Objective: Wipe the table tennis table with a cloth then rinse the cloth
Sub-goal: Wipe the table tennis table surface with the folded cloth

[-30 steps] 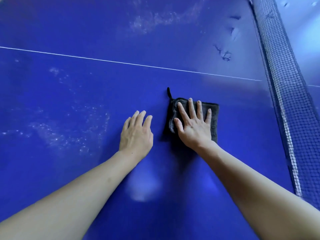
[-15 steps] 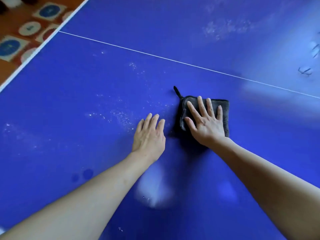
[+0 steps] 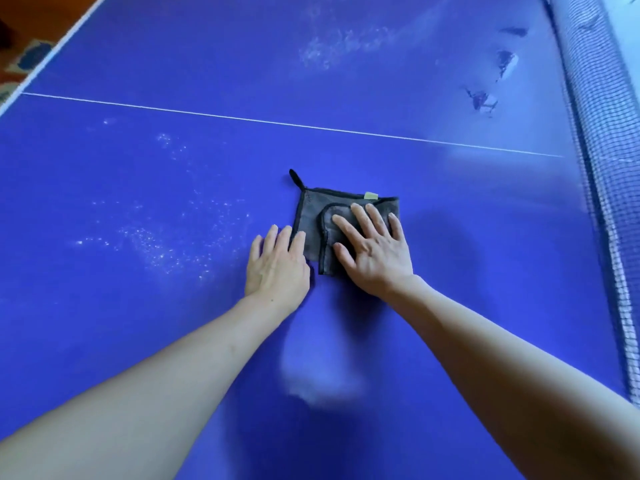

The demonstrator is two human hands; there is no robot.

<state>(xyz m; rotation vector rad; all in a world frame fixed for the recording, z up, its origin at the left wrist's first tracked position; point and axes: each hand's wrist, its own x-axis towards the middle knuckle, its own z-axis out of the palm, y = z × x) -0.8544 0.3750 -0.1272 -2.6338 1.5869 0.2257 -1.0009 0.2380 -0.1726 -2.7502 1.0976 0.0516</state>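
A dark grey folded cloth [image 3: 311, 220] with a black loop at its far left corner and a small pale tag lies flat on the blue table tennis table [image 3: 138, 188]. My right hand [image 3: 374, 251] presses flat on the cloth's right part, fingers spread. My left hand [image 3: 277, 265] lies flat on the table just left of the cloth, its fingertips touching the cloth's left edge. White dusty specks [image 3: 162, 244] cover the table to the left of my hands.
The net [image 3: 602, 140] runs along the right side. A white centre line [image 3: 242, 118] crosses the table beyond the cloth. More smears [image 3: 346, 43] and dark marks [image 3: 485, 98] lie past it. The table's white left edge [image 3: 45, 60] and patterned floor show top left.
The cloth now shows a wider, partly unfolded shape with a flap under my right hand. My left hand has moved right to touch its edge. The view swung right, bringing the net back.
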